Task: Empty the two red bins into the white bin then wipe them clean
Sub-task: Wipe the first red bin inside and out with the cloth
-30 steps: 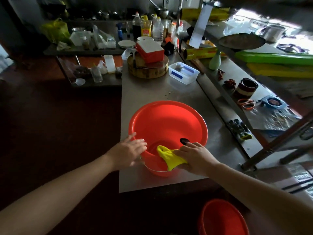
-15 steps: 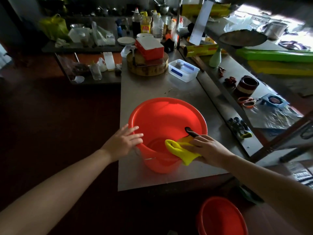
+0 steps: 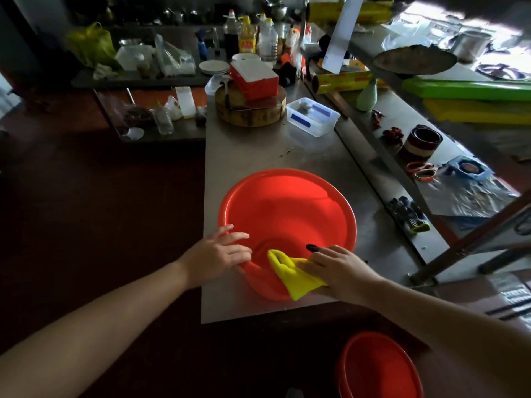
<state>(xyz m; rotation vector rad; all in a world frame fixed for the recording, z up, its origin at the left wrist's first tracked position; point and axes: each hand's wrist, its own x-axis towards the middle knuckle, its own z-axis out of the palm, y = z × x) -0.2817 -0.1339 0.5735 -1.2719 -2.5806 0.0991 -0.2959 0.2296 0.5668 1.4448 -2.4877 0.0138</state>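
Nearby, glossy round red bin [image 3: 287, 208]; yellow cloth [image 3: 293, 278] over its rim

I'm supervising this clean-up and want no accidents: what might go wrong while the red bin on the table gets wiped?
1. The red bin sits close to the near edge of the table. The right hand presses the yellow cloth on the bin's near rim, which might tip or slide it off, perhaps onto the second red bin on the floor.
2. The left hand only rests flat on the rim, so it may steady the bin poorly.
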